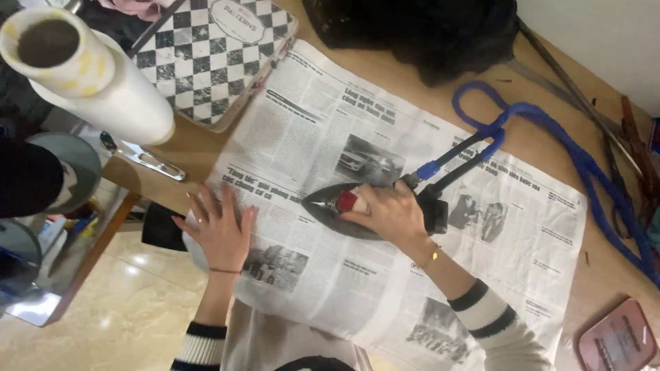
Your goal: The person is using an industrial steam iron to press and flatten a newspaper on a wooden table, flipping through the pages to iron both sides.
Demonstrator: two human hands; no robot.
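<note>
Your right hand (390,214) is closed around the handle of the iron (344,209), which sits mid-sheet on the newspaper (385,137). Your left hand (221,230) lies flat, fingers spread, pressing the paper's near-left edge.

Wooden surface (598,275) under a spread newspaper

A light brown wooden surface carried an opened newspaper sheet (385,227), laid flat and reaching past the near edge. A black-and-white checkered case (206,51) lay at the far left corner, its edge touching the paper. A dark bundle of fabric (419,31) sat at the far side. A blue braided cord (584,165) looped over the right part, beside thin dark sticks (619,130). A pink flat case (615,340) lay at the near right corner. Pale glossy floor tiles (117,309) showed below.
</note>
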